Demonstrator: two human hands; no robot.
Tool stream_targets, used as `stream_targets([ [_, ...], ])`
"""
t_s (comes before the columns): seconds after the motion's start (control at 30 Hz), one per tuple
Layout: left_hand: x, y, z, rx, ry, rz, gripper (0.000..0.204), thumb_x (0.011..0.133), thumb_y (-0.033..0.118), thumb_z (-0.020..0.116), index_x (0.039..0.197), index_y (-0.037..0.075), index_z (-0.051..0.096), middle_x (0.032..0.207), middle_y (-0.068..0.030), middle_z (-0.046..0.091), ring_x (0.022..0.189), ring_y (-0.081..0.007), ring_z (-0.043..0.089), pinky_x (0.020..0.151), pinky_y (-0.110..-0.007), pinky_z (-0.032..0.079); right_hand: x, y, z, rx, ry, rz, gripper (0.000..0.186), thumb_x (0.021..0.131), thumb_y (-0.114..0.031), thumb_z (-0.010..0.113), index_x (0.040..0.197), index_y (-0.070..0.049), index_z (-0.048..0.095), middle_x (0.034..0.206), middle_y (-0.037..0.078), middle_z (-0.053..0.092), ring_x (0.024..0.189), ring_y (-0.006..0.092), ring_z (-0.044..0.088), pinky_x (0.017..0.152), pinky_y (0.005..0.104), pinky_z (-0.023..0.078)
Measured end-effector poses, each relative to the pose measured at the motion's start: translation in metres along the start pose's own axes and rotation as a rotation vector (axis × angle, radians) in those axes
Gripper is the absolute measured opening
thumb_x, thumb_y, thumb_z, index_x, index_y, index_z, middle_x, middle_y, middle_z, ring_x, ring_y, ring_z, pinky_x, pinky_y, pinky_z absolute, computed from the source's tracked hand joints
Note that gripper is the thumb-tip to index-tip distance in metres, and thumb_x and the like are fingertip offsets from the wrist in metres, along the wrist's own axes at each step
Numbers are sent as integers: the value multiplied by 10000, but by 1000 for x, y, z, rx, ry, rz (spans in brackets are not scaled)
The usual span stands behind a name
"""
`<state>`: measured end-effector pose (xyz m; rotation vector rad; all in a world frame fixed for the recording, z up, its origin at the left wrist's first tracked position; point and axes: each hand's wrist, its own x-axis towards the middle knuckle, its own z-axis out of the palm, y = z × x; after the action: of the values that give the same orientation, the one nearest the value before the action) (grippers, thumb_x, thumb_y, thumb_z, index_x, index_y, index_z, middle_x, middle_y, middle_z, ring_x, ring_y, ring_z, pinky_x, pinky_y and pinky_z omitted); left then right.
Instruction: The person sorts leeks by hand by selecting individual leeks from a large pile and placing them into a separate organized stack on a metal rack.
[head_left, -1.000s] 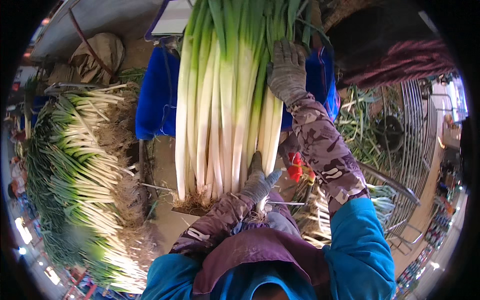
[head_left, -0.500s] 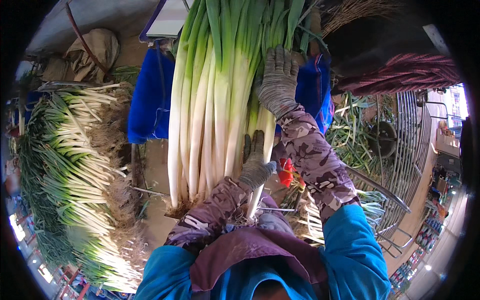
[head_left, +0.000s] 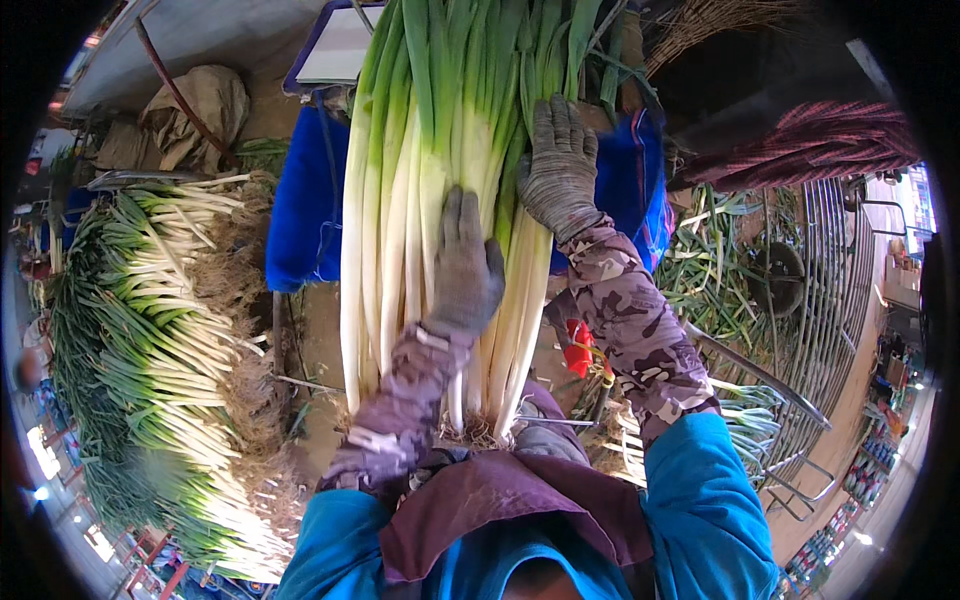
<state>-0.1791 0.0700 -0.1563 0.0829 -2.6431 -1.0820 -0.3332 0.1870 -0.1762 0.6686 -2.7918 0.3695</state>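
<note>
A long bundle of leeks (head_left: 385,240), green tops away from me and white stems with roots toward me, lies in the middle between blue cloth pads (head_left: 305,200). My gloved left hand (head_left: 463,260) rests flat on the middle of the stems, fingers stretched out. My gloved right hand (head_left: 558,170) lies higher, along the bundle's right side, fingers extended over the green leaves. Both forearms wear camouflage sleeve covers. A red object (head_left: 578,348) with a yellow part is beside the lower right of the bundle.
A large pile of leeks (head_left: 170,370) fills the left side. On the right are loose leaves (head_left: 710,280), a metal rack (head_left: 830,270), more leeks (head_left: 740,420) and dark red cloth (head_left: 790,150). A brown sack (head_left: 200,110) sits at the back left.
My left hand has moved up from near the roots onto the middle of the bundle, its fingers now lying across more stems. My right hand has shifted only slightly.
</note>
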Motion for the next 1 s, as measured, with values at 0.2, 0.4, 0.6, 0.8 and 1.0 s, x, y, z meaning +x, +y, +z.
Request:
stream_targets([
  [0.2,41,-16,23,50,57,-70,703,884,47,557,1488,-86,221,1501,-324,315,1390,-479,329,1169,-459,294,-1,-6,0,41,28,5,785,802,-263,613,1500,-43,327,1568,206,288,1451,384,269,1177,563,168],
  [0.4,-17,-9,11,44,-79,-195,794,893,67,588,1517,-78,119,1506,-361,274,1410,-487,290,1190,-449,254,-5,5,1,91,49,-18,765,828,-272,599,1501,-40,321,1565,197,302,1461,371,257,1170,585,175],
  [0.6,-4,-8,23,181,-86,-285,875,870,116,663,1519,-75,107,1488,-352,308,1367,-500,345,1153,-458,314,-3,-1,2,50,42,13,755,844,-284,598,1513,-69,323,1575,188,291,1464,351,266,1165,556,212],
  [0.8,24,-4,12,58,-97,-370,854,847,136,710,1492,-78,193,1431,-350,393,1311,-484,423,1107,-442,379,-3,1,2,68,44,14,743,851,-313,603,1504,-72,345,1568,185,311,1454,367,281,1167,553,218],
  [1.0,-4,-6,17,60,-153,-488,836,881,159,667,1505,-78,165,1464,-341,361,1339,-472,400,1132,-449,349,11,0,-44,82,-16,-239,623,896,-348,607,1436,-77,454,1478,166,446,1426,352,333,1167,510,256],
])
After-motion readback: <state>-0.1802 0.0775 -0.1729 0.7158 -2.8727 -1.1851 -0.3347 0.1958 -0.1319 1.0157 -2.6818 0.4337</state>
